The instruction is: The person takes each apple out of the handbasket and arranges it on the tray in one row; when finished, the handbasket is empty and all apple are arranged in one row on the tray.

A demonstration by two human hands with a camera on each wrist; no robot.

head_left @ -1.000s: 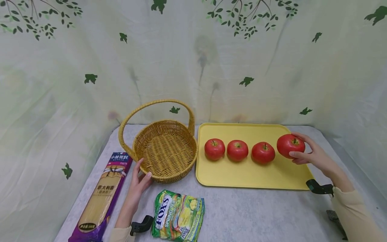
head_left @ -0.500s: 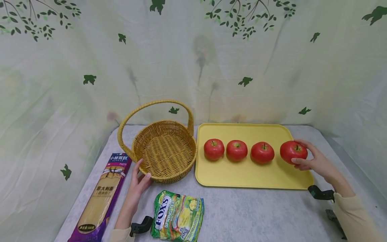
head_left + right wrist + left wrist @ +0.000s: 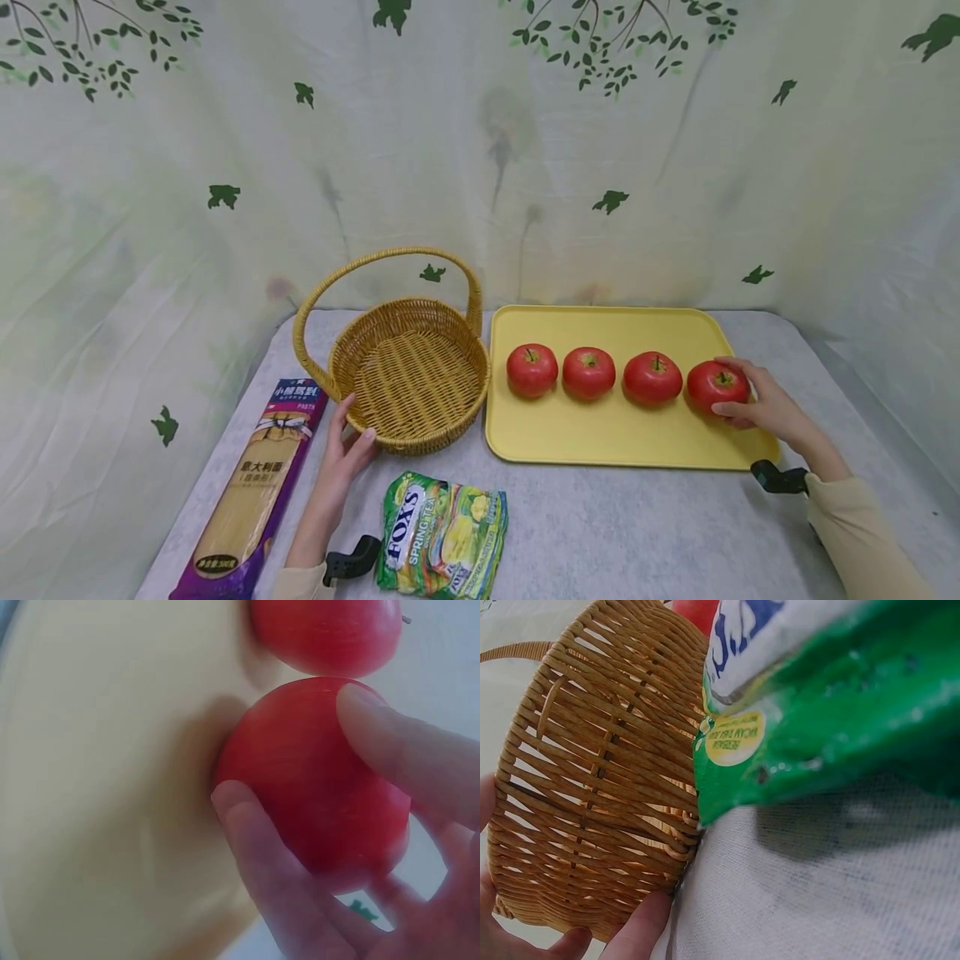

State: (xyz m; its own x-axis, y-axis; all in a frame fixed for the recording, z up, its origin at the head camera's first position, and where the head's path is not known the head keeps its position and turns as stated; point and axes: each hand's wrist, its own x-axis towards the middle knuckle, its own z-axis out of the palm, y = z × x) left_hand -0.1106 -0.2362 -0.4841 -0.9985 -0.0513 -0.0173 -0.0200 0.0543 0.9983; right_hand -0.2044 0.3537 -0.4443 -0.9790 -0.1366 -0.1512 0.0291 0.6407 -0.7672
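Note:
My right hand (image 3: 761, 404) grips the rightmost red apple (image 3: 712, 386), thumb on its near side and fingers round the back. In the right wrist view the gripped apple (image 3: 315, 787) lies close to a neighbouring apple (image 3: 330, 634), low over the yellow tray (image 3: 90, 750). Several more apples stand in a row on the yellow tray (image 3: 585, 442), the nearest of them an apple (image 3: 652, 379) to its left. My left hand (image 3: 341, 467) rests with spread fingers against the near left side of the wicker basket (image 3: 416, 375). In the left wrist view, fingers (image 3: 641, 926) touch the basket's woven wall (image 3: 592, 787).
A purple pasta pack (image 3: 251, 492) lies left of my left forearm. In front of the basket is a green Fox's candy bag (image 3: 442, 533). The basket's tall handle (image 3: 390, 252) arches over its back. A printed curtain (image 3: 480, 150) hangs behind the table (image 3: 622, 533).
My right hand has lowered the apple toward the tray and shifted slightly left, bringing it beside the neighbouring apple. The right forearm now covers the fork seen earlier. My left hand stays at the basket.

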